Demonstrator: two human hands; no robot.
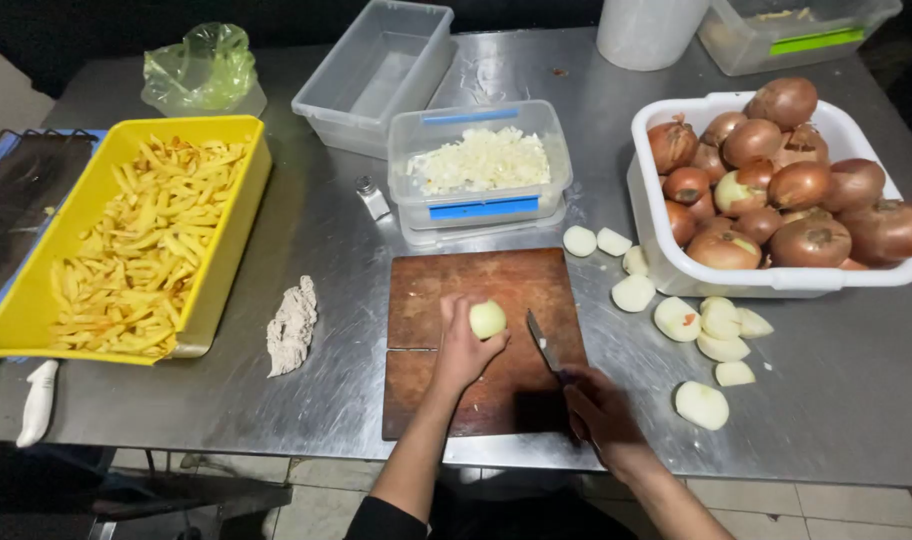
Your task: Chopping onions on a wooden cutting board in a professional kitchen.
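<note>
Just below the centre of the frame, the left hand (pixel 463 345) was closed around a peeled onion half (pixel 488 319), its fingers curled over the pale piece and pinning it to the brown wooden cutting board (pixel 446 290). To its right the right hand (pixel 601 405) was wrapped tightly around the handle of a knife (pixel 542 344), whose blade pointed up and to the left, its tip near the onion but apart from it. The board lay on a steel table (pixel 336 220) at the lower middle of the frame. Right of the board, peeled onion pieces (pixel 696 325) were scattered on the steel, just in front of a white tub (pixel 666 255) heaped with unpeeled brown onions (pixel 786 190) at the right of the frame. Directly above the board stood a clear container of chopped onion (pixel 481 160), with an empty clear tub (pixel 376 75) behind it and a small shaker (pixel 373 198) to its left. A yellow tray of cut potato sticks (pixel 136 240) filled the left side, a crumpled cloth (pixel 293 323) lay between it and the board, and a green plastic bag (pixel 201 70) sat at the upper left.
</note>
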